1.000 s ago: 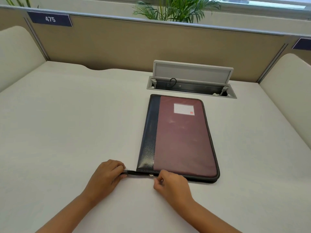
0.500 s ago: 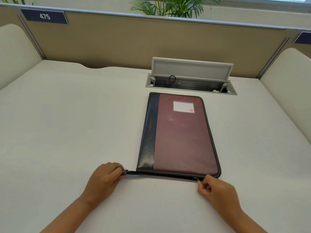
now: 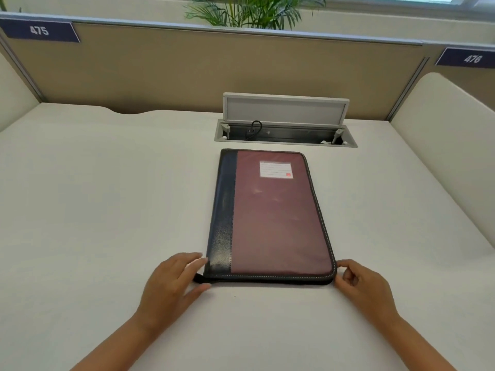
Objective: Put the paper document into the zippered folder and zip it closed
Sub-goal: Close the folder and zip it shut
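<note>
The zippered folder [image 3: 278, 220], maroon with a dark blue spine strip and a white label, lies flat and closed in the middle of the white desk [image 3: 107, 210]. My left hand [image 3: 171, 285] rests at its near left corner with fingers spread. The black zipper tail [image 3: 199, 278] lies between thumb and forefinger, and the fingertips touch the spine corner. My right hand [image 3: 364, 287] sits at the near right corner, its fingers curled and pinched at the zipper there. The pull itself is hidden by the fingertips. No paper document is visible.
An open cable box [image 3: 284, 129] with its lid raised is set into the desk just behind the folder. Beige partitions with number plates 475 [image 3: 38, 30] and 476 [image 3: 471, 58] close off the back, and padded side panels [image 3: 450, 145] flank the desk.
My right hand has travelled along the folder's near edge from left to the right corner. My left hand has loosened from a pinch on the zipper tail to spread fingers.
</note>
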`<state>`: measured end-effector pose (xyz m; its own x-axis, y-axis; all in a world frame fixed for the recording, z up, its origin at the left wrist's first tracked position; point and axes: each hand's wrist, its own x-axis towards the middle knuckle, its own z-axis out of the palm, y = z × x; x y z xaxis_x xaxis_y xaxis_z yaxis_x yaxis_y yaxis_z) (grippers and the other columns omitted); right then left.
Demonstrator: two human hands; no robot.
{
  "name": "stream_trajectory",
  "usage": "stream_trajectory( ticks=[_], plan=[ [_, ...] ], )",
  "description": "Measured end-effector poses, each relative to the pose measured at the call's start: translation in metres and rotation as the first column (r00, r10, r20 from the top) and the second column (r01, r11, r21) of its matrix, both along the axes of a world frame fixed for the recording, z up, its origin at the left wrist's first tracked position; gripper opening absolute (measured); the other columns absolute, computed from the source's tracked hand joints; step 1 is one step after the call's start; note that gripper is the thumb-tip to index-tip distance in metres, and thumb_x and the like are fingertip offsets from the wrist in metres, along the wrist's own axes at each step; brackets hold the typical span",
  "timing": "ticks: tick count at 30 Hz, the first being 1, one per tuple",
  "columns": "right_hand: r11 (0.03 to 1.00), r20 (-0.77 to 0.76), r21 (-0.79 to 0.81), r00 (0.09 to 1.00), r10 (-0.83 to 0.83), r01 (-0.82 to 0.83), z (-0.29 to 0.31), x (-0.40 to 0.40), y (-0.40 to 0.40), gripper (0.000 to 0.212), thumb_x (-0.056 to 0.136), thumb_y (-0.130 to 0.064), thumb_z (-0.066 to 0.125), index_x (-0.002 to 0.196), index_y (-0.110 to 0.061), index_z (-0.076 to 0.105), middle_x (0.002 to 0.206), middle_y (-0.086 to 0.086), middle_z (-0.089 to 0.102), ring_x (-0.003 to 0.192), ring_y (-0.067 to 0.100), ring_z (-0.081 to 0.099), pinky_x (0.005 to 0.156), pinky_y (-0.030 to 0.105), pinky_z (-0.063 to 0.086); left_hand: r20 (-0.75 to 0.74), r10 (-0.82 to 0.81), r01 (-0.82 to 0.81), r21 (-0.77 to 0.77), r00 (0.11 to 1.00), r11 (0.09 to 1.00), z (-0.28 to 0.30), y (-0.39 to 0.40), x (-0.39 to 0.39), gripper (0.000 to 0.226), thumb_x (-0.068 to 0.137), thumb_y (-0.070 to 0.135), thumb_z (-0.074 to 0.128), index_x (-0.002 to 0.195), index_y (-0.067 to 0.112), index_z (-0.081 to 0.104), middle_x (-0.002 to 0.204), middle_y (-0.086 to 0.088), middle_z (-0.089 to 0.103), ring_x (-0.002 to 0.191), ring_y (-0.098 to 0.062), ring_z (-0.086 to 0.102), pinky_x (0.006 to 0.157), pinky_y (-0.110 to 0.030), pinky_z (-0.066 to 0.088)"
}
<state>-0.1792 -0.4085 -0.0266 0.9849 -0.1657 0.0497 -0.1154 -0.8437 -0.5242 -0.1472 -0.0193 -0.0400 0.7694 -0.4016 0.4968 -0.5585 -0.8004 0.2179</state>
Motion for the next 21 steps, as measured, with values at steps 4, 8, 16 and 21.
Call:
stream_trajectory(
  ticks=[4,8,16,21],
  plan=[
    [0.997,-0.022,0.074,1.000,-0.008,0.009,0.003,0.002,0.000,0.030,0.073,-0.024,0.071,0.068,-0.050,0.056,0.062,-0.018,0.057,0.056,0.002,0.051,0.050,0.017,0.037,-0.136,-0.061,0.092,0.231,0.989,0.969,0.014,-0.035,0.011,0.066,0.077,0.064,0.047,0.123,0.018,0.056,0.130,-0.002,0.057,0.123,-0.024,0.050,0.097,-0.036,0.045],
    [0.996,-0.047,0.082,0.999,0.025,-0.021,0.002,0.000,0.000,0.026,0.073,-0.028,0.072,0.063,-0.047,0.058,0.057,-0.019,0.057,0.052,0.001,0.050,0.049,0.013,0.035,-0.245,-0.016,0.114,0.392,0.969,0.913,0.020,-0.057,0.026,0.083,0.068,0.073,0.050,0.134,0.022,0.046,0.140,-0.001,0.048,0.128,-0.031,0.044,0.098,-0.051,0.039],
    [0.999,-0.087,0.029,0.996,0.024,-0.021,0.007,0.022,-0.008,0.028,0.077,-0.032,0.069,0.065,-0.053,0.054,0.066,-0.016,0.060,0.066,-0.003,0.054,0.056,0.018,0.039,-0.226,-0.011,0.128,0.511,0.974,0.850,0.011,-0.055,0.035,0.072,0.083,0.069,0.021,0.136,0.027,0.042,0.140,0.000,0.048,0.127,-0.032,0.045,0.098,-0.050,0.041],
    [1.000,-0.109,0.021,0.994,0.007,-0.005,0.008,0.038,-0.014,0.015,0.079,-0.036,0.066,0.070,-0.045,0.059,0.058,-0.013,0.057,0.059,0.000,0.054,0.055,0.019,0.038,-0.227,-0.018,0.134,0.507,0.974,0.852,0.010,-0.056,0.036,0.068,0.084,0.066,0.022,0.134,0.026,0.046,0.137,-0.001,0.051,0.125,-0.033,0.048,0.095,-0.052,0.043]
  ],
)
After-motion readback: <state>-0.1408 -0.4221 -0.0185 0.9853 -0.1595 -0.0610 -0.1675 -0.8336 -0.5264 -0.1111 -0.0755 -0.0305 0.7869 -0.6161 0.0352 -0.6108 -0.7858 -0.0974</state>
